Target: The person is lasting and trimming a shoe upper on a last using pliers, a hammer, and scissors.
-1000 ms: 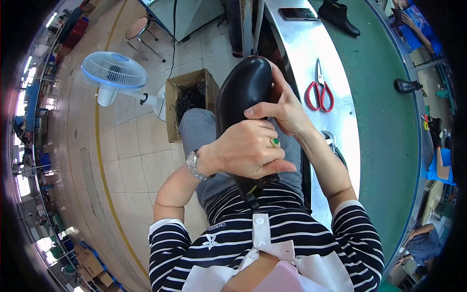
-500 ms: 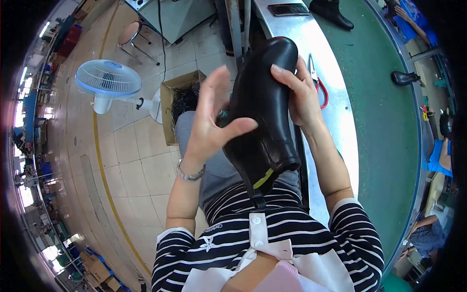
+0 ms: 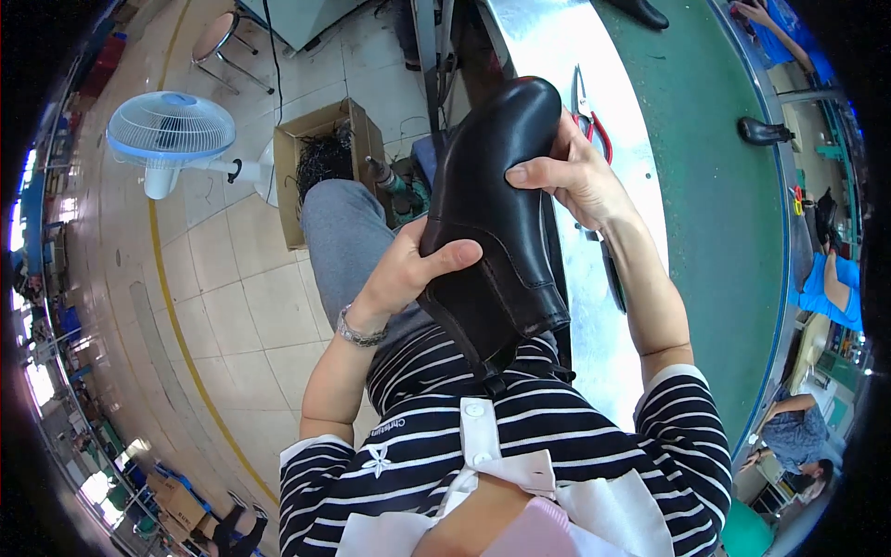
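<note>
Left grip (image 3: 404,269): fingers hidden behind black boot (image 3: 506,195). Right grip (image 3: 580,181): fingertips hidden too, boot's sole unseen. Right grip partly covers red-handled scissors (image 3: 608,144). Dark tool (image 3: 613,278), worktop (image 3: 640,139) middle: kind unclear. Worktop's far end, second boot (image 3: 640,11) cut off by top edge. Left-rim clutter (image 3: 56,325) blurred.

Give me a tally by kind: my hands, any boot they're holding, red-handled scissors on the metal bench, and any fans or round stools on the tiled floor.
Hands: 2, left hand and right hand
Held black boot: 1
Red-handled scissors: 1
Fan: 1
Round stool: 1
Total: 6
</note>
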`<act>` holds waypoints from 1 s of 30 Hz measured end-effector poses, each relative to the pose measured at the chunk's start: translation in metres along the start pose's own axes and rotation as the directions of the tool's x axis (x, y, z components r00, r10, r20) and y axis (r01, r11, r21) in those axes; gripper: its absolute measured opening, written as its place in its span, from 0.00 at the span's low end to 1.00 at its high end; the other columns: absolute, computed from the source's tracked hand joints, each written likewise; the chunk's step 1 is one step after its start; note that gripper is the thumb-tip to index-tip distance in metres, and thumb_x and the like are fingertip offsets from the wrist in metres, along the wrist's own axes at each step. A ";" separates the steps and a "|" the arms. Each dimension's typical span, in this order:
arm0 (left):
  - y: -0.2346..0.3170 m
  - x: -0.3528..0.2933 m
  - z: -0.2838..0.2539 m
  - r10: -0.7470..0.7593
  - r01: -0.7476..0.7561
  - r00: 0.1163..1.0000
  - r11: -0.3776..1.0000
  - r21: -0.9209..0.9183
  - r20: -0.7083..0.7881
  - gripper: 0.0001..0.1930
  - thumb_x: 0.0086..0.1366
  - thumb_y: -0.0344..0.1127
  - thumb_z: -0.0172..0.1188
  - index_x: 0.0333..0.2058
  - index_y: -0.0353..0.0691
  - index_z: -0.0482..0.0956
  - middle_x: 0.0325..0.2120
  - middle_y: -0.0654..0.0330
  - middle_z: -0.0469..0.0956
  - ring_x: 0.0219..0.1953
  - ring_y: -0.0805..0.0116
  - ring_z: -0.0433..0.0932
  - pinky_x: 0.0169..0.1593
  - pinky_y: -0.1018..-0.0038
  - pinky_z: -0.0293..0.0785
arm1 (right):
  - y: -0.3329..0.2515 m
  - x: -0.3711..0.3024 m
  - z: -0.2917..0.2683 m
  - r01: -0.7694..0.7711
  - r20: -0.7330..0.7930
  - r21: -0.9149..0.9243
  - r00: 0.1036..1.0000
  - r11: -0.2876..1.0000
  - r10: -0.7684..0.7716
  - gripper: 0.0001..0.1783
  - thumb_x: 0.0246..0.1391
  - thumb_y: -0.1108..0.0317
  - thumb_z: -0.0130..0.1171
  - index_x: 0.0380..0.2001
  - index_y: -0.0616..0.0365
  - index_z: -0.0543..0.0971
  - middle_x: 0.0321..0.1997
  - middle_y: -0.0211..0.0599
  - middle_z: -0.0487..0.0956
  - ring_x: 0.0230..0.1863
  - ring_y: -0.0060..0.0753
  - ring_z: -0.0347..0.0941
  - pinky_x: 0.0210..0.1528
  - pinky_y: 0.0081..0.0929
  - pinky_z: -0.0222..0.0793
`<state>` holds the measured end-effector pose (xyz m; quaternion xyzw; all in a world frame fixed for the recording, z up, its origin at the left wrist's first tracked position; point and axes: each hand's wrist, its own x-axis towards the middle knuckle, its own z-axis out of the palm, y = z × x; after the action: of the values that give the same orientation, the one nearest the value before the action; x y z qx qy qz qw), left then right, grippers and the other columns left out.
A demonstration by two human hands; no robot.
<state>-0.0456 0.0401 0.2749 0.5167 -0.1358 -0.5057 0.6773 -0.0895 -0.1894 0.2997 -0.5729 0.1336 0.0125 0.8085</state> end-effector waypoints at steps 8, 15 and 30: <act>0.000 0.001 0.004 0.034 -0.029 0.999 0.990 0.136 -0.032 0.30 0.58 0.50 0.67 0.48 0.30 0.73 0.40 0.58 0.79 0.41 0.71 0.78 0.48 0.76 0.73 | 0.008 0.003 -0.001 0.012 -0.082 -0.260 0.996 0.966 -0.034 0.42 0.35 0.70 0.73 0.55 0.57 0.65 0.42 0.39 0.75 0.43 0.35 0.77 0.52 0.33 0.74; -0.019 -0.001 0.004 0.264 -0.099 0.943 0.806 0.583 -0.204 0.38 0.54 0.58 0.67 0.51 0.30 0.71 0.41 0.49 0.79 0.43 0.58 0.80 0.48 0.70 0.74 | 0.032 -0.001 0.015 -0.028 -0.208 -0.310 0.977 0.950 -0.039 0.43 0.44 0.60 0.71 0.60 0.64 0.62 0.52 0.47 0.74 0.53 0.37 0.72 0.58 0.34 0.66; -0.028 -0.038 -0.024 0.520 -0.521 0.810 0.850 0.074 -0.271 0.53 0.47 0.45 0.75 0.66 0.38 0.50 0.61 0.57 0.60 0.62 0.66 0.60 0.65 0.69 0.56 | 0.073 -0.003 0.075 0.019 0.216 -0.031 0.976 0.999 -0.012 0.26 0.63 0.58 0.49 0.59 0.65 0.67 0.52 0.42 0.76 0.52 0.33 0.73 0.55 0.27 0.68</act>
<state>-0.0617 0.0865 0.2539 0.5249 -0.1737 -0.2229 0.8029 -0.0896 -0.0945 0.2562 -0.5823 0.0405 0.0707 0.8088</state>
